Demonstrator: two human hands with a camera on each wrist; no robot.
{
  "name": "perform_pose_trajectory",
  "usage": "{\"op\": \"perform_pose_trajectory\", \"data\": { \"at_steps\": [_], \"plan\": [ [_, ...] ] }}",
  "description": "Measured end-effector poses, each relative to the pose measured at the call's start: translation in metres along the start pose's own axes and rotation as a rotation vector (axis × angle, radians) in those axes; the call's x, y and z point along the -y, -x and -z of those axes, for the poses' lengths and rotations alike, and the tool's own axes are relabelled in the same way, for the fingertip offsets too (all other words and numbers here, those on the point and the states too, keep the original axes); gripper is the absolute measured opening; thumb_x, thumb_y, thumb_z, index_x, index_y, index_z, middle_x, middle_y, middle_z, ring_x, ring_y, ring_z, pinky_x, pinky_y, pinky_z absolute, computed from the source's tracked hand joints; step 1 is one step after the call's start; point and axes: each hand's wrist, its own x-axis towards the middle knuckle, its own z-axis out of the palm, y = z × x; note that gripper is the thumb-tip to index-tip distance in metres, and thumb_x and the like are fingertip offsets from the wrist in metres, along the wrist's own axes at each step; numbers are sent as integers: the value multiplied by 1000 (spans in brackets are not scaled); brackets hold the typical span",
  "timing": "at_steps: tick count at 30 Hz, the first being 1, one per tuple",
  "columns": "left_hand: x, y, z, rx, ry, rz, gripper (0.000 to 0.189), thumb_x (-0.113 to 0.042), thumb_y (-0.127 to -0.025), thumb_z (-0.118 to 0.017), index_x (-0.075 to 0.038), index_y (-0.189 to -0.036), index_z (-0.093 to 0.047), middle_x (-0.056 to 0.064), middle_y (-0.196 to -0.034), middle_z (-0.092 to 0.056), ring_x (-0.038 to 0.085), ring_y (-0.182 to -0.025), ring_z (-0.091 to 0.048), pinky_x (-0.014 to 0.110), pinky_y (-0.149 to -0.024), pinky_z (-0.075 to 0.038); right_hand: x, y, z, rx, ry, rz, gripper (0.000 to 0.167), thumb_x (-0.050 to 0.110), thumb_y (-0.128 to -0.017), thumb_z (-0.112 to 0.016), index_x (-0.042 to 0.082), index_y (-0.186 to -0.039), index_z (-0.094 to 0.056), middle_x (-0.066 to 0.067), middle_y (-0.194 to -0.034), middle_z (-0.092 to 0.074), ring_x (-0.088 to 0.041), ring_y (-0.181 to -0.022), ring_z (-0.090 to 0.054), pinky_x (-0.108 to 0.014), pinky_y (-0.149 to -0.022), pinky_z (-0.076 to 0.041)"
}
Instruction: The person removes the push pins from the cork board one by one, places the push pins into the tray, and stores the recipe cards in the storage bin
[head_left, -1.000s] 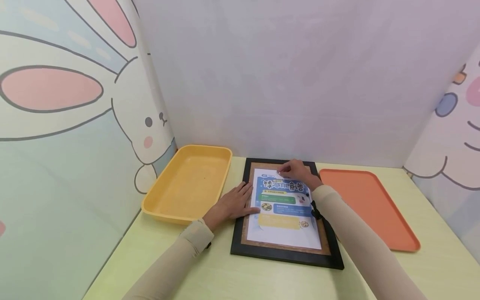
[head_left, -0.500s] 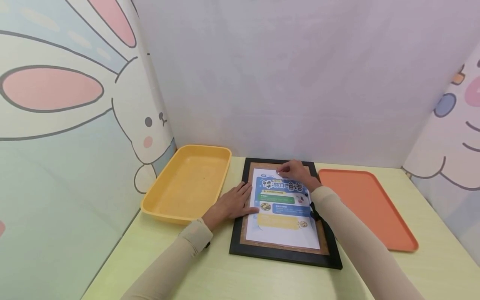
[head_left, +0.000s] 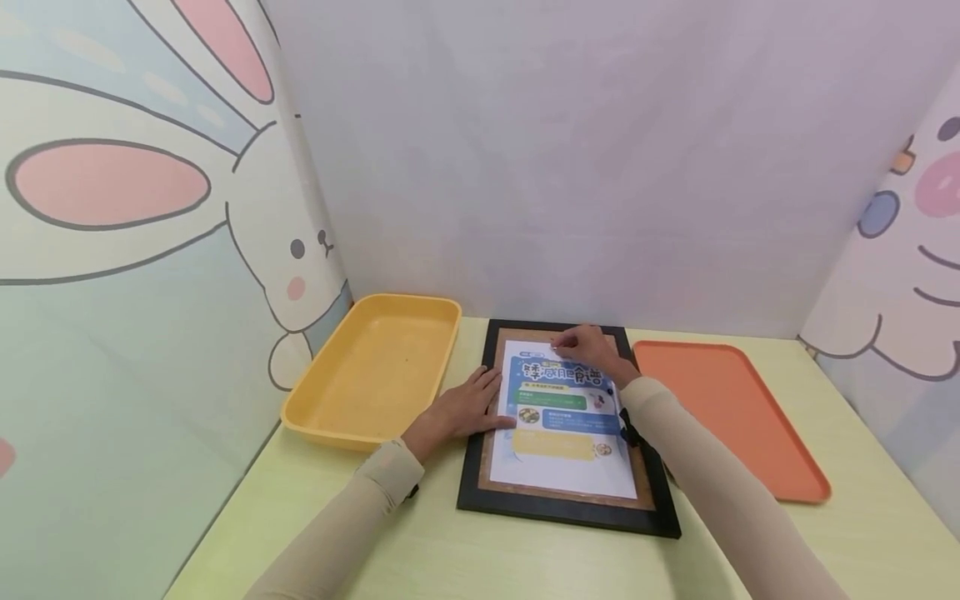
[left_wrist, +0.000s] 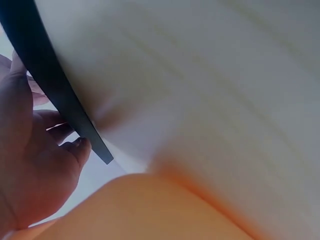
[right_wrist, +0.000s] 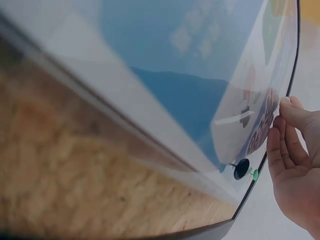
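Note:
A printed poster [head_left: 573, 477] lies on a cork board [head_left: 645, 492] with a black frame [head_left: 570, 518]. My left hand [head_left: 465, 406] rests spread over the frame's left side, fingertips and thumb reaching the poster's edge; the left wrist view shows this hand [left_wrist: 45, 155] beside the black frame bar [left_wrist: 55, 75]. With thumb and fingers, my right hand [head_left: 588, 346] pinches a small pale push pin at the poster's top edge, mostly hidden by the fingertips. A black push pin [right_wrist: 241, 169] and a green push pin [right_wrist: 255, 175] sit near the poster's corner, close to my right hand [right_wrist: 295, 150].
To the left stands a yellow tray [head_left: 375, 367] with raised sides. A flat orange tray [head_left: 735, 400] lies to the right, partly behind the right sleeve [head_left: 697, 458]. A pale wall [head_left: 570, 167] rises behind the light table [head_left: 540, 558].
Both hands keep nearly the same places on the board. The head view has shifted slightly, and the right fingers have moved only a little at the poster's top edge.

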Motion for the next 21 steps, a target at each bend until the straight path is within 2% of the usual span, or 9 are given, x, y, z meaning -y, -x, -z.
{"op": "perform_pose_trajectory", "data": {
  "at_steps": [5, 12, 17, 21],
  "plan": [
    [1, 0, 0, 0, 40, 7, 107, -83, -90, -48, -12, -167, -23, 5, -174, -19, 27, -160, -15, 46, -123, -31, -2, 0, 3, -5, 17, -21, 21, 13, -97, -75, 10, -118, -79, -10, -114, -75, -25, -101, -66, -44, -96, -54],
    [0, 2, 1, 7, 22, 6, 108, -83, -91, -46, -11, -167, -21, 6, -174, -17, 28, -160, -12, 45, -124, -28, -2, 5, 9, -16, 70, -23, 21, 14, -97, -76, 7, -116, -79, -12, -112, -75, -27, -100, -67, -45, -95, -53],
    [0, 3, 1, 5, 21, 0, 108, -83, -91, -46, -10, -166, -22, 6, -174, -17, 29, -160, -12, 46, -124, -28, -4, 9, 14, -12, 62, -24, 21, 14, -97, -75, 6, -117, -78, -12, -111, -75, -27, -99, -67, -45, -94, -53],
    [0, 3, 0, -1, 18, -4, 107, -83, -92, -46, -10, -166, -23, 6, -174, -18, 29, -160, -14, 45, -124, -28, -8, 14, 20, -20, 80, 2, 22, 13, -98, -74, 4, -118, -77, -13, -112, -75, -28, -101, -67, -46, -94, -54]
  ]
}}
